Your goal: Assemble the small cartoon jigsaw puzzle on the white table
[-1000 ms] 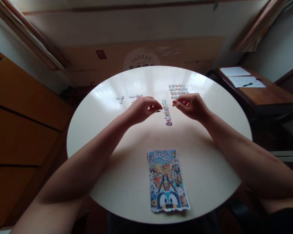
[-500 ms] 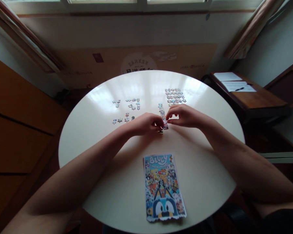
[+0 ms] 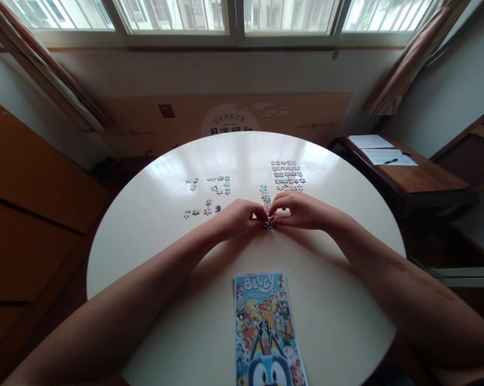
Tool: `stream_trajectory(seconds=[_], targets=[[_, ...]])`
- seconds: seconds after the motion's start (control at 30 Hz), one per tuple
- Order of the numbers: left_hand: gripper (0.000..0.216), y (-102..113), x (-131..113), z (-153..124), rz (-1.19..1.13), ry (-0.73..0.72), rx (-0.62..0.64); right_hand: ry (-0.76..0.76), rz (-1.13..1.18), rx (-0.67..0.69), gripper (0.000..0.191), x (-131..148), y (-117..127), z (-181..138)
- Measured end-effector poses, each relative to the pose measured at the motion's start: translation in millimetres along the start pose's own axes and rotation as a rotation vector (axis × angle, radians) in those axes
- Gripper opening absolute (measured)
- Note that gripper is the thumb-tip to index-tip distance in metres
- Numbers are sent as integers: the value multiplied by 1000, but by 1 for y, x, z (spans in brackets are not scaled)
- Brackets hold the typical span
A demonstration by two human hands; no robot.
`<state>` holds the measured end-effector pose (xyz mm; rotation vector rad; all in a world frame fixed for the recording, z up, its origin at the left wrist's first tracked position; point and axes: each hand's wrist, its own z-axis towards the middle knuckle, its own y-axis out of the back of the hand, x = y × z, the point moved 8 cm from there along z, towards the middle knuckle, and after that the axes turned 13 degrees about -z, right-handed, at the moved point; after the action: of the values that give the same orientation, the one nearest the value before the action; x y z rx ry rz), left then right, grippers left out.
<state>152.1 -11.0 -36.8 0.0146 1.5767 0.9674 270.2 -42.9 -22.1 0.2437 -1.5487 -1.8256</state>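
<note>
Fingertips meeting fingertips now, the left hand (image 3: 244,217) and the right hand (image 3: 302,210) converge on one small dark puzzle piece (image 3: 268,225). The left hand is curled, thumb and fingers drawn close together at the piece; the right comes in from the other side with index finger and thumb bent into a loop, their tips close together. Whether either hand truly grips it or merely presses it, the view cannot tell (those fingers cover nearly all the action). Running away from the fingertips, there's the narrow joined strip (image 3: 265,194) of puzzle, its near end tucked between the hands. Just beyond the right hand, loose pieces stand in neat rows (image 3: 288,174); past the left hand, out to its far side, more sit in small scattered groups (image 3: 227,185). On the near side of both hands lies the colourful reference picture (image 3: 266,332), a blue dog's face large at the bottom, "Bluey" lettered across the top. All of it rests on a glossy white oval table (image 3: 334,300). Farther off, well to the right of the right hand, a wooden side table (image 3: 418,179) carries papers (image 3: 371,141) and a pen (image 3: 391,161), and straight ahead beyond the hands, barred windows (image 3: 285,16) let the daylight in.
</note>
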Motion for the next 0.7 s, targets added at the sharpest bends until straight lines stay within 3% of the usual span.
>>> stream_trajectory(seconds=[0.4,0.7], targets=[[18,1,-6,-2,229,43,-20,-5,11,30,3,3,-2,2],[22,5,-18,-11,250,42,120,-50,20,69,6,2,-5,2]])
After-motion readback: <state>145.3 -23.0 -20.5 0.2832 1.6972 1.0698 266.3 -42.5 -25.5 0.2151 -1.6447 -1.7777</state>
